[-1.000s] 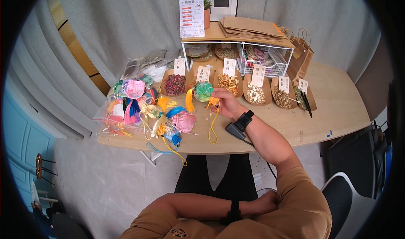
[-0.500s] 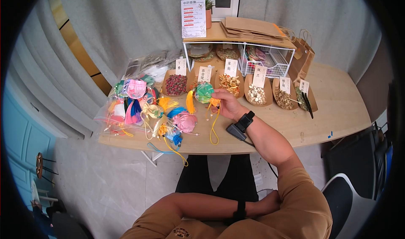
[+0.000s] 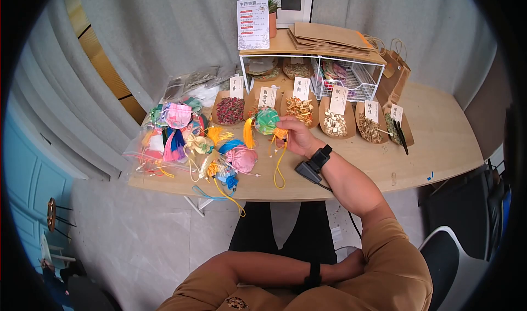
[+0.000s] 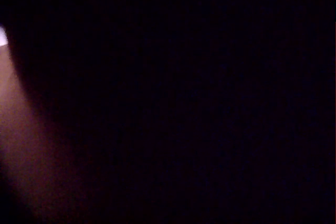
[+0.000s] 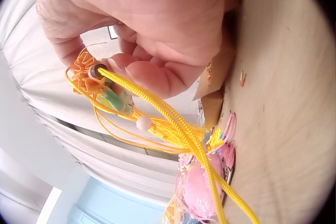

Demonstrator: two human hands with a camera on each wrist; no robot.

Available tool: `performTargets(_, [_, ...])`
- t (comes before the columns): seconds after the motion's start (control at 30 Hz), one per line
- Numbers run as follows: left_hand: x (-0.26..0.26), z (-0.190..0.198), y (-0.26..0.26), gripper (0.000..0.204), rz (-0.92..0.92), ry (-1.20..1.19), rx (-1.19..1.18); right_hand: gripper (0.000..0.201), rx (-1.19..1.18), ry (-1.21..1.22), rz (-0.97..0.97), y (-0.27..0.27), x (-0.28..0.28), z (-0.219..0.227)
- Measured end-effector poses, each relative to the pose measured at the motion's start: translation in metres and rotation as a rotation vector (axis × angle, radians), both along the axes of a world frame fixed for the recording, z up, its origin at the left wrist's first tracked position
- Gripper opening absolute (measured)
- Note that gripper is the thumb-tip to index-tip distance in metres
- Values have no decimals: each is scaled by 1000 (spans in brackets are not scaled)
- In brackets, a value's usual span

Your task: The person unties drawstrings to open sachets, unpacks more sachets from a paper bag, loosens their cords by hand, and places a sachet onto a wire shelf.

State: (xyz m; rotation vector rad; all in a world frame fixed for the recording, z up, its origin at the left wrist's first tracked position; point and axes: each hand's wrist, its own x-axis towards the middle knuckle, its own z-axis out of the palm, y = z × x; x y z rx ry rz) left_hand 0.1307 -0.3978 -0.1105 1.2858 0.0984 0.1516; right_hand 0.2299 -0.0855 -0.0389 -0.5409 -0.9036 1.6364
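Note:
In the head view my right hand [image 3: 300, 136] pinches a green sachet [image 3: 265, 121] by its gathered orange top, holding it up over the table. A yellow tassel [image 3: 248, 133] hangs at the sachet's left, and a yellow cord loop [image 3: 279, 172] dangles below the fingers. The right wrist view shows the thumb and fingers at the ruffled orange neck [image 5: 86, 71], beside a dark bead and a pale bead [image 5: 143, 123]. My left arm lies across the body; the left hand [image 3: 349, 265] is tucked by the right sleeve, its fingers hidden. The left wrist view is nearly black.
Left on the table lie several sachets, a pink one [image 3: 240, 159] among them, with plastic bags. Paper trays of dried herbs [image 3: 230, 111] with labels stand in a row behind. A shelf [image 3: 263, 52] carries a sign and paper bags. Black tongs [image 3: 399, 136] rest in the rightmost tray.
The right hand keeps its grip on the green sachet, almost still. The whole head view has shifted slightly; the left arm stays across the body.

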Motion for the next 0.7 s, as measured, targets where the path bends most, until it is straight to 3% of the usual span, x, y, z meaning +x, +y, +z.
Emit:
performTargets(0.1, [3,0,1,53,-92,80,1,22,7,-2,-2,-1,0,2])
performTargets(0.4, [6,-1,-2,62,-45,13,5,26,35,-42,-9,2,1,-2])
performTargets(0.7, [1,8,7,57,-32,-5,-11,26,29,-12,-3,-1,1,1])
